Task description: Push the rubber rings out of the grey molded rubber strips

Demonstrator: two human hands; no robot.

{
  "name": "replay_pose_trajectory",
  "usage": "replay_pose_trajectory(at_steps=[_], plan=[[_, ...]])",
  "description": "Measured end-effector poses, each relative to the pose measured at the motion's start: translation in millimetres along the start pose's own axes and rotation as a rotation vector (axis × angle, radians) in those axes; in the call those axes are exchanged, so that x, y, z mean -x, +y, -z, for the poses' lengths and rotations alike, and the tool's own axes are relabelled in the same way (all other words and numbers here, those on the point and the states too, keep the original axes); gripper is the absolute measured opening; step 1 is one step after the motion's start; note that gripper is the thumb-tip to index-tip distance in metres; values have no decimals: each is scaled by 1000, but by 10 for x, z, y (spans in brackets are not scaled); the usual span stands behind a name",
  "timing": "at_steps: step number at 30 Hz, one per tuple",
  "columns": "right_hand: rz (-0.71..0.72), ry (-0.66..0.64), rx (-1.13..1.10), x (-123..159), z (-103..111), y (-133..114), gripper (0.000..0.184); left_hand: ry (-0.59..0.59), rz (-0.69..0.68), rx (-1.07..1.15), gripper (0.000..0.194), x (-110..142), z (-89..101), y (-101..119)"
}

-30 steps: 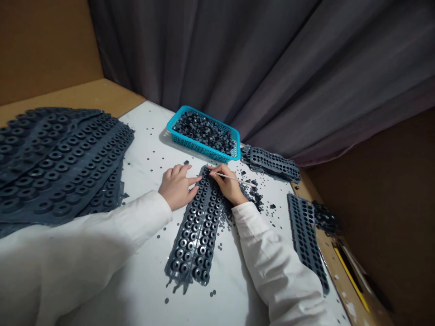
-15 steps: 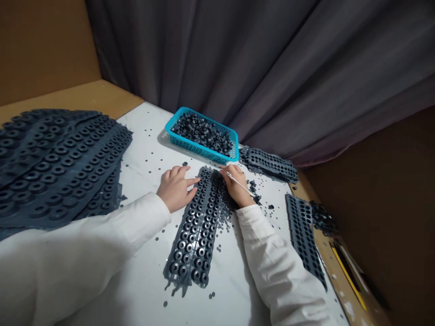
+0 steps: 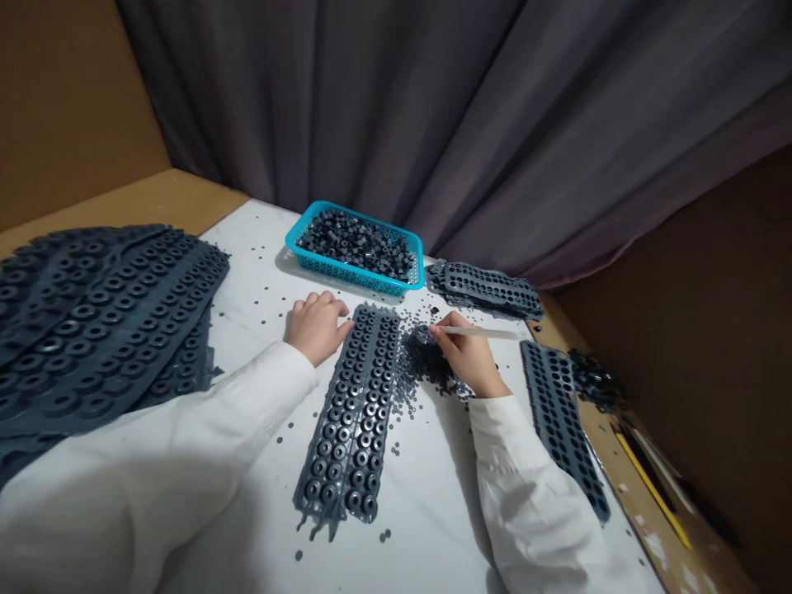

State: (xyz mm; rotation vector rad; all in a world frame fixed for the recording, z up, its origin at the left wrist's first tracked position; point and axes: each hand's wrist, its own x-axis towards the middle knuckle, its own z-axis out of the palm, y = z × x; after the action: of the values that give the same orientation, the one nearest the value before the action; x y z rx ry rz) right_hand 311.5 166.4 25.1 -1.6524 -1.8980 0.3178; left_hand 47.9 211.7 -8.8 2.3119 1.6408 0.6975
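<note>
A dark rubber moulded sheet (image 3: 350, 412) with rows of raised rings lies lengthwise before me on the white table. My left hand (image 3: 318, 327) rests at its upper left edge, fingers loosely bent and thumb apart, with nothing visible in it. Right of the sheet, my right hand (image 3: 469, 353) pinches a thin white stick (image 3: 486, 332) that points out to the right. Under and beside that hand spreads a pile of small dark rubber discs (image 3: 412, 363). What the stick's tip touches is hidden by the fingers.
Behind the sheet stands a blue basket (image 3: 355, 276) full of small dark rubber pieces. A stack of ringed sheets (image 3: 105, 322) fills the left. Perforated sheets (image 3: 486, 289) lie at the back right, another perforated sheet (image 3: 564, 421) at the right edge, near a yellow strip (image 3: 656, 491).
My right hand has moved right, off the sheet's upper end and over the disc pile, and the stick has swung outward. My left fingers have drawn back and curled.
</note>
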Motion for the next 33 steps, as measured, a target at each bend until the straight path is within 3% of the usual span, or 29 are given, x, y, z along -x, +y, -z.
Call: replay_pose_trajectory(at_steps=[3,9,16,21,26,33], plan=[[17,10,-47,-8,0,-37,35,-34,-20,71,9,-60,-31,36],[-10,57,-310,24,-15,-224,30,-79,-40,353,12,-97,-36,78],[-116,122,-697,182,-406,-420,20,-191,63,818,23,1,-86,112],[-60,106,-716,304,-631,-462,14,-221,139,1011,43,98,-99,149],[34,141,-761,317,-627,-447,8,-208,170,1063,35,138,-89,149],[28,77,-850,334,-609,-458,7,-313,166,1186,42,180,-62,142]])
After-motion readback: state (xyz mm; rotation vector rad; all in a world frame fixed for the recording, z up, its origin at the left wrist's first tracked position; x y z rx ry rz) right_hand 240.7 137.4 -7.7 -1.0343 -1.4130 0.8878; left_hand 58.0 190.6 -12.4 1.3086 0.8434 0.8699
